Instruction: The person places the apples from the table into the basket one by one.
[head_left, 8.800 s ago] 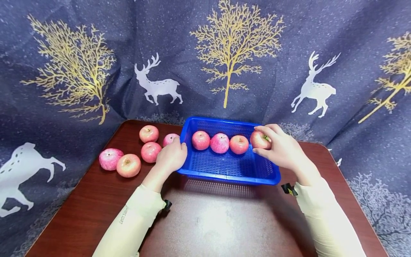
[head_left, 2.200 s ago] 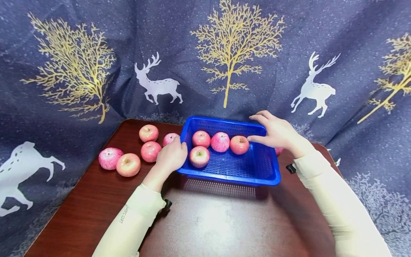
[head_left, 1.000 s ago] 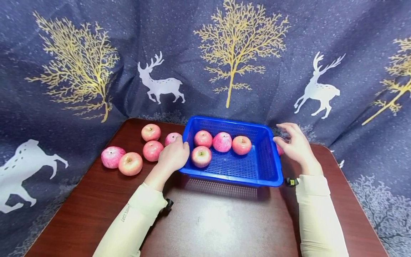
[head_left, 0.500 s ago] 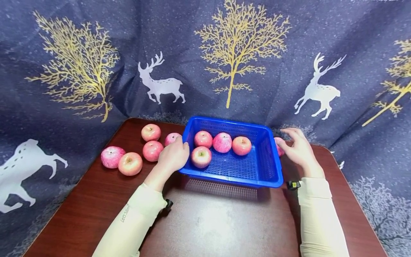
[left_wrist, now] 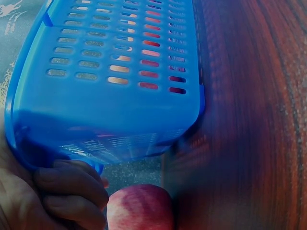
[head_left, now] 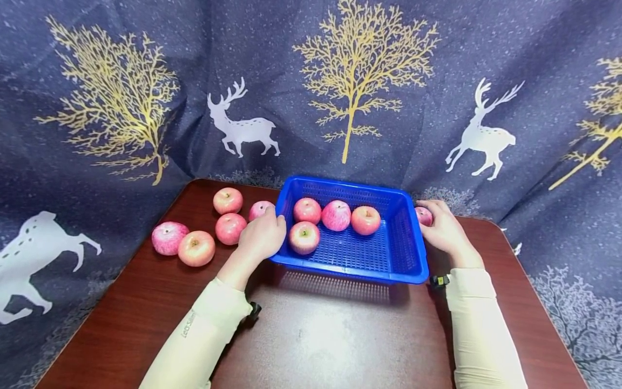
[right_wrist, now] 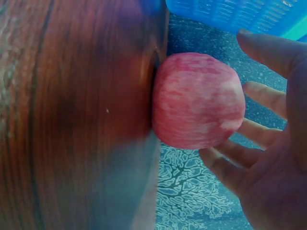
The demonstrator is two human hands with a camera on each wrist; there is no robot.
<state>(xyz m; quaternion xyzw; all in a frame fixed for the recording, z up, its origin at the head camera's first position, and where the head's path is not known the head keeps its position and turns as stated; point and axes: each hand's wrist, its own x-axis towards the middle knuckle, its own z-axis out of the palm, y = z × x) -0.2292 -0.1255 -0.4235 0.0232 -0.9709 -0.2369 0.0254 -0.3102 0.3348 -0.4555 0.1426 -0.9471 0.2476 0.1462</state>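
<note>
My left hand (head_left: 262, 235) grips the left end of a blue slotted basket (head_left: 350, 275), its fingers (left_wrist: 72, 191) curled under the basket's corner (left_wrist: 110, 120). Several pink apples lie inside, three in a back row (head_left: 336, 215) and one nearer the front left (head_left: 304, 237). On the table just right of the basket, my right hand (head_left: 444, 232) cups another pink apple (head_left: 424, 216). In the right wrist view its fingers (right_wrist: 225, 167) curl round the apple (right_wrist: 196, 100) while the thumb stands slightly off it.
Several more apples (head_left: 196, 248) lie on the dark wooden table (head_left: 316, 335) left of the basket, one (left_wrist: 139, 206) right by my left hand. A navy curtain (head_left: 350, 81) with deer and gold trees hangs close behind the table.
My right hand came out of the basket, went over its right wall and dropped onto the apple beside it. Left hand and basket stayed put.
</note>
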